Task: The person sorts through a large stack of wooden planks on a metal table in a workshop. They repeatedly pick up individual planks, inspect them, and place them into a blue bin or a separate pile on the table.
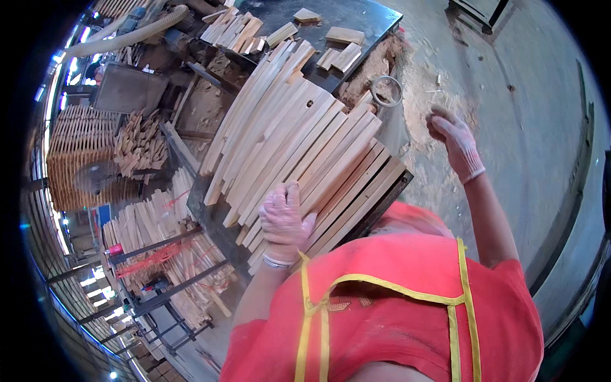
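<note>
Long pale wooden slats (pixel 280 137) lie side by side across a dark work table (pixel 375 22). My left hand (pixel 284 216), in a whitish glove, rests on the near part of this row, its fingers bent over a slat and the thumb out on the right side. Part of the grip is hidden beneath the fingers. Off to the right of the table, my right hand (pixel 453 137) is raised over the floor, also gloved. Its fingers curl inward, and I see nothing in them.
Short wood blocks (pixel 345 35) sit at the table's far end. A grey ring (pixel 386 91) lies by the right edge, near sawdust (pixel 433 105) on the floor. Left of the table, a rack (pixel 172 245) holds more slats, with stacked wood (pixel 83 156) behind. A ribbed hose (pixel 127 38) runs at far left.
</note>
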{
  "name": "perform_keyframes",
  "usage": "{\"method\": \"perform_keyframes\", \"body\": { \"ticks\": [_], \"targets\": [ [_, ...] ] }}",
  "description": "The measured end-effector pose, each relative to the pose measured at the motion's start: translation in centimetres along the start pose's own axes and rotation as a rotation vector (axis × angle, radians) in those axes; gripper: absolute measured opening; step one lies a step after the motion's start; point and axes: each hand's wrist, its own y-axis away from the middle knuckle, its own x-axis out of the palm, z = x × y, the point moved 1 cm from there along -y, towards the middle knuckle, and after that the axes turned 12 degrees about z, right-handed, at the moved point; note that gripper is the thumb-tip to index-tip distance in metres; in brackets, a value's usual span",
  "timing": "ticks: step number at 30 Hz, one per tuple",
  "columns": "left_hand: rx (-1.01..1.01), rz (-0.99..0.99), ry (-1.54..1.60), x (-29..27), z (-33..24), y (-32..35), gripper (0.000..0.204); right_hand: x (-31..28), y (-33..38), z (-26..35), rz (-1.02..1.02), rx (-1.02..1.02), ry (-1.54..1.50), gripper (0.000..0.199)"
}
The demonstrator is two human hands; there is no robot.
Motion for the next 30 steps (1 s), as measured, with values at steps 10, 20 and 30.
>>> {"method": "perform_keyframes", "body": {
  "ticks": [10, 20, 30],
  "targets": [
    [-0.015, 0.024, 0.082, -0.6, -0.2, 0.1, 0.101, 0.6, 6.7, -3.3, 0.014, 0.078, -0.11, 0.054],
    [-0.01, 0.181, 0.337, -0.2, 2.0, 0.3, 0.112, -0.6, 7.2, -3.4, 0.004, 0.072, -0.081, 0.051],
    [-0.146, -0.125, 0.723, -12.8, 14.5, -4.3, 0.1, 6.5, 7.9, -2.2, 0.129, -0.093, 0.361, 0.052]
  ]
}}
